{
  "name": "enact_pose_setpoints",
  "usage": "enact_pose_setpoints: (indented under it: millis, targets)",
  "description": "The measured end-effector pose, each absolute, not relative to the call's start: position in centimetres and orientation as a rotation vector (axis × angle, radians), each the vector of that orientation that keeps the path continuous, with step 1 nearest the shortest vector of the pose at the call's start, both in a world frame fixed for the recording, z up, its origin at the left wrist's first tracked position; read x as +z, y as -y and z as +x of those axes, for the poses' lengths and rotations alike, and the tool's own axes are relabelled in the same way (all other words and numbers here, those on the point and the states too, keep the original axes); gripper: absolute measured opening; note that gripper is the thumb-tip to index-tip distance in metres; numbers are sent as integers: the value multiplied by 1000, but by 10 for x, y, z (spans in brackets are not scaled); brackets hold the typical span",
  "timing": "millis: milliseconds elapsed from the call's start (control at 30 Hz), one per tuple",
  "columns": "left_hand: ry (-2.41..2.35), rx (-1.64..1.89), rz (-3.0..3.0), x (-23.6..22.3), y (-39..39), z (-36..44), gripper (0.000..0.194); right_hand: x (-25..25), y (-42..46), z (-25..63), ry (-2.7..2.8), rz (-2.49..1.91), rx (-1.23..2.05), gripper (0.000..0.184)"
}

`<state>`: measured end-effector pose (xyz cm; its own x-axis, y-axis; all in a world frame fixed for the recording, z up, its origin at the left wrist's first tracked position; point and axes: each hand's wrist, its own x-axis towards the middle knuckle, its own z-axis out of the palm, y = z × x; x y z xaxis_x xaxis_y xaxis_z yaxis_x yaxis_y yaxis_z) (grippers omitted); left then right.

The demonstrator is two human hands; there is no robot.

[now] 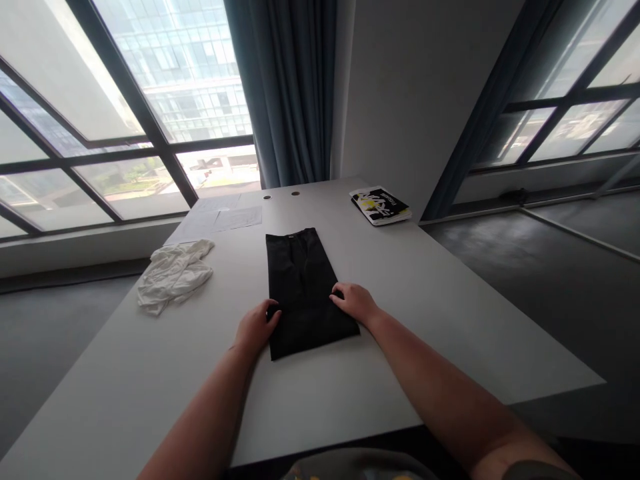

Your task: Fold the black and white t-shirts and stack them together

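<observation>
A black garment (pixel 300 280), folded into a long rectangle, lies flat in the middle of a white table (pixel 425 313). My left hand (pixel 257 327) rests at its near left edge, fingers curled round the fabric there. My right hand (pixel 354 300) lies on the near right edge, fingers bent and pressing down on the cloth. Both forearms reach in from the bottom of the view.
A crumpled white garment (pixel 175 273) lies on the table's left side. Sheets of paper (pixel 223 219) sit at the far left, and a black, white and yellow package (pixel 380 205) at the far right corner. Windows and a blue curtain (pixel 285 93) stand behind.
</observation>
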<state>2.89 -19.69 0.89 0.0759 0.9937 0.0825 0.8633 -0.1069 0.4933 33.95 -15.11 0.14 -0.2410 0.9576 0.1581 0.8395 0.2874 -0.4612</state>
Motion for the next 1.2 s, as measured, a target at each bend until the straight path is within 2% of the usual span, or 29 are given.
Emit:
enact_pose_setpoints:
  millis: [167,333,467,567,733,1200]
  targets:
    - [-1794,631,2212,1,198,23,32,-10,158,347,2252,-1507,330,17]
    - [-1873,682,2334,10,201,35,36,-1,168,336,2244,-1496,86,45]
    - [-2122,631,2221,-9,217,55,60,-1,181,317,2345,-1529,102,58]
    - [-2072,511,2213,-33,221,61,73,-8,185,307,2445,-1647,225,66]
    - [-1953,452,2296,-44,202,53,74,-9,178,304,2505,-1682,328,64]
    - [-2010,225,2269,-16,198,61,63,-11,179,304,2494,-1707,330,62]
